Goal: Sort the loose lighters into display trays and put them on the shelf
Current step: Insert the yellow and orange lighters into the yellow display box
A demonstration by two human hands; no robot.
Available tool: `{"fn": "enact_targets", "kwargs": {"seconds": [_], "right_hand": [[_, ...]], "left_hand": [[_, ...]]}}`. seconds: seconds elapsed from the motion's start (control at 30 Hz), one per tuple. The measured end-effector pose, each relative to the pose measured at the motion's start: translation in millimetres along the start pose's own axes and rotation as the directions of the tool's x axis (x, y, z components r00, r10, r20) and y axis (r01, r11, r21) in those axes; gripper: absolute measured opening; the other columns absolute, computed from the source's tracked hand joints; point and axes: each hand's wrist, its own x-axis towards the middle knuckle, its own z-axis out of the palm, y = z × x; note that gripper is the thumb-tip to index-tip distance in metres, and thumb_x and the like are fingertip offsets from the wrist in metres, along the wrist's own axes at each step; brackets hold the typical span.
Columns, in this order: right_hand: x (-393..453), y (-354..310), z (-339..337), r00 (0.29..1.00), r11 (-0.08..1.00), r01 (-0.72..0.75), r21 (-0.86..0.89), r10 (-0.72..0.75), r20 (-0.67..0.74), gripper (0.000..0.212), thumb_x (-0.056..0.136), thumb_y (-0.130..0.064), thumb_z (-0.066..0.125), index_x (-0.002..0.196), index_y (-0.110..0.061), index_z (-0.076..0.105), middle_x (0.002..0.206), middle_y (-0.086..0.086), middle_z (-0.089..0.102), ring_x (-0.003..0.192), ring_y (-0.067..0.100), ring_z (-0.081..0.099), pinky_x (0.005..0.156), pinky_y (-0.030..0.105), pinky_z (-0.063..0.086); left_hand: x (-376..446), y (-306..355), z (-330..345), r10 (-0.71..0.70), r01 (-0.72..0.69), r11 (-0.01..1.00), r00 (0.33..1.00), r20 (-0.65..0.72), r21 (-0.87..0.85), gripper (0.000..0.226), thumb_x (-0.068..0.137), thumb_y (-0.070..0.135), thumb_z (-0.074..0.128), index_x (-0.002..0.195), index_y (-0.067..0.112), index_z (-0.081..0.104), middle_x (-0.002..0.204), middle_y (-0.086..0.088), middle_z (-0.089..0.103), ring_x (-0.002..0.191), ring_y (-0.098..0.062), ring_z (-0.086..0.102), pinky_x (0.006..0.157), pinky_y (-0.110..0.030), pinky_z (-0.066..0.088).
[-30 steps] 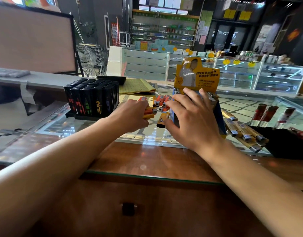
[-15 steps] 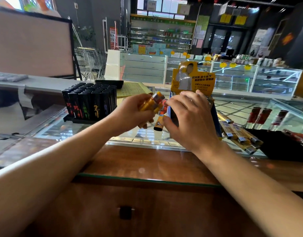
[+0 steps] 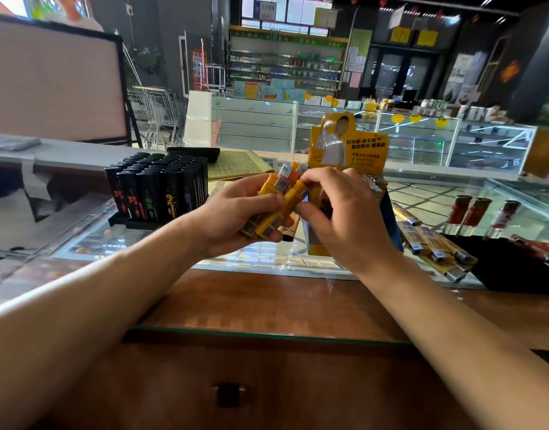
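Note:
My left hand (image 3: 236, 217) grips a bunch of yellow and orange lighters (image 3: 274, 203) above the glass counter. My right hand (image 3: 344, 212) pinches one yellow lighter (image 3: 293, 197) of that bunch between thumb and fingers. Right behind my hands stands the yellow and blue display tray (image 3: 344, 144) with its printed header card; my right hand hides most of its body. An orange lighter (image 3: 290, 226) lies on the glass below the bunch. Several more yellow lighters (image 3: 431, 243) lie loose to the tray's right.
A black tray full of black lighters (image 3: 158, 190) stands at the left on the glass counter (image 3: 118, 240). Red lighters (image 3: 472, 211) stand at the right beside a black box (image 3: 515, 265). A yellow notebook (image 3: 239, 167) lies behind. The wooden ledge (image 3: 267, 302) lies near me.
My left hand lifted the bunch of lighters off the glass and brought it closer. My right hand left the display tray and now pinches a lighter in the bunch.

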Motion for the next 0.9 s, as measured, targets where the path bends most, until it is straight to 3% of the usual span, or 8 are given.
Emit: {"fn": "enact_targets", "kwargs": {"seconds": [0.1, 0.3, 0.43, 0.53, 0.67, 0.9], "right_hand": [[0, 0, -1, 0.999, 0.997, -0.044, 0.065, 0.043, 0.02, 0.026, 0.085, -0.034, 0.069, 0.105, -0.018, 0.064, 0.083, -0.028, 0.04, 0.083, 0.003, 0.039, 0.076, 0.031, 0.031], [0, -1, -7, 0.993, 0.976, -0.064, 0.207, 0.042, 0.109, 0.026, 0.09, -0.028, 0.065, 0.114, -0.019, 0.063, 0.098, -0.008, 0.06, 0.093, 0.011, 0.053, 0.078, 0.028, 0.043], [-1, -3, -11, 0.996, 0.962, -0.054, 0.266, 0.034, 0.078, 0.019, 0.089, -0.02, 0.062, 0.107, -0.015, 0.064, 0.085, -0.016, 0.056, 0.075, 0.004, 0.053, 0.065, 0.017, 0.04], [0, -5, -15, 0.999, 0.952, -0.03, 0.304, 0.017, 0.047, 0.013, 0.089, -0.014, 0.062, 0.1, -0.014, 0.068, 0.082, -0.009, 0.062, 0.07, 0.006, 0.056, 0.061, 0.015, 0.04], [1, -2, -23, 0.996, 0.929, -0.083, 0.361, 0.083, 0.016, 0.011, 0.088, -0.01, 0.067, 0.095, -0.018, 0.071, 0.07, -0.016, 0.06, 0.056, 0.002, 0.054, 0.055, 0.008, 0.035], [-1, 8, -42, 0.978, 0.896, -0.202, 0.396, 0.203, 0.041, 0.005, 0.087, -0.02, 0.07, 0.089, -0.024, 0.068, 0.066, -0.012, 0.062, 0.05, 0.011, 0.057, 0.048, 0.023, 0.044]], "left_hand": [[0, 0, 1, -0.01, 0.01, 1.0, 1.0, 0.002, -0.029, 0.027, 0.084, 0.011, 0.055, 0.111, 0.011, 0.061, 0.086, -0.008, 0.069, 0.074, -0.02, 0.068, 0.058, -0.029, 0.056], [0, 0, 1, -0.029, 0.029, 0.998, 1.0, -0.004, -0.063, 0.025, 0.087, 0.015, 0.054, 0.111, 0.009, 0.06, 0.088, -0.011, 0.068, 0.075, -0.022, 0.067, 0.055, -0.027, 0.055], [0, 1, 0, -0.043, 0.039, 0.998, 0.996, -0.083, -0.052, 0.023, 0.09, 0.017, 0.061, 0.111, 0.011, 0.06, 0.086, -0.008, 0.068, 0.073, -0.019, 0.067, 0.055, -0.028, 0.056], [0, 3, 3, -0.045, 0.043, 0.999, 0.99, -0.132, -0.02, 0.029, 0.082, 0.019, 0.058, 0.109, 0.01, 0.061, 0.082, -0.007, 0.067, 0.069, -0.017, 0.066, 0.053, -0.027, 0.056], [3, 3, 2, -0.03, 0.037, 0.999, 0.982, -0.187, 0.036, 0.021, 0.093, 0.012, 0.054, 0.113, 0.01, 0.061, 0.08, -0.004, 0.067, 0.067, -0.014, 0.064, 0.052, -0.026, 0.056], [14, 6, 4, 0.008, 0.049, 0.984, 0.948, -0.319, 0.17, 0.023, 0.093, 0.006, 0.061, 0.115, 0.011, 0.062, 0.099, -0.017, 0.062, 0.068, -0.017, 0.06, 0.054, -0.028, 0.054]]}}
